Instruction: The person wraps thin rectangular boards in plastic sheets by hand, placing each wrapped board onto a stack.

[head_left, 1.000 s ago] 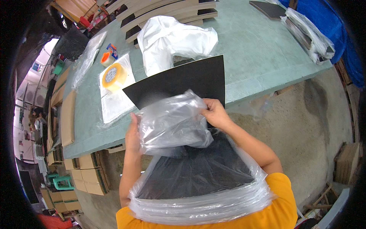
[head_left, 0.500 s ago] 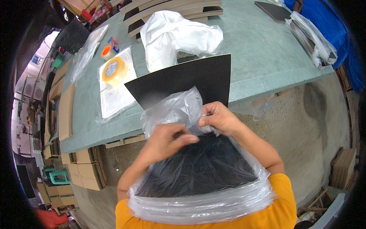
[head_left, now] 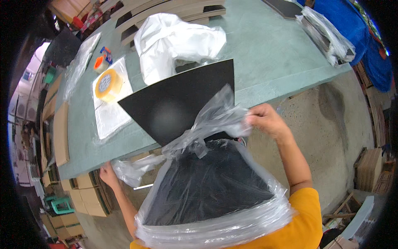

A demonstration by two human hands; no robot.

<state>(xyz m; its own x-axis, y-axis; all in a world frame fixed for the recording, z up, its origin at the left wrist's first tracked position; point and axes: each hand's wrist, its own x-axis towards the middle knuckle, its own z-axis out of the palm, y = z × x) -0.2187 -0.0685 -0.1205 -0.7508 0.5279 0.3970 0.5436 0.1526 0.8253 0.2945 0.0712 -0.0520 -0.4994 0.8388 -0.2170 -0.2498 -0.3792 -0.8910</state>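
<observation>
A clear plastic bag (head_left: 207, 120) is stretched sideways between my hands, across the front of a black board (head_left: 166, 108). My right hand (head_left: 267, 120) pinches the bag's right end. At the table's front edge, my left hand (head_left: 108, 175) grips its left end, partly hidden by the plastic. Nearer to me, a stack of plastic-wrapped black boards (head_left: 211, 182) lies against my body, its wrapping layered along the near edge. The uncovered black board stands out beyond this stack, over the table's edge.
On the green table (head_left: 282, 50) are a white plastic bundle (head_left: 174, 39), a roll of yellowish tape (head_left: 108, 86) on flat plastic bags (head_left: 112, 118), and a tape dispenser (head_left: 102, 60). Wrapped boards (head_left: 327, 37) lie at the far right. Cardboard (head_left: 89, 195) is stacked at lower left.
My hands have moved apart, the left far out to the left and the right slightly rightward. The crumpled bag between them is now pulled out wide. The view has shifted a little.
</observation>
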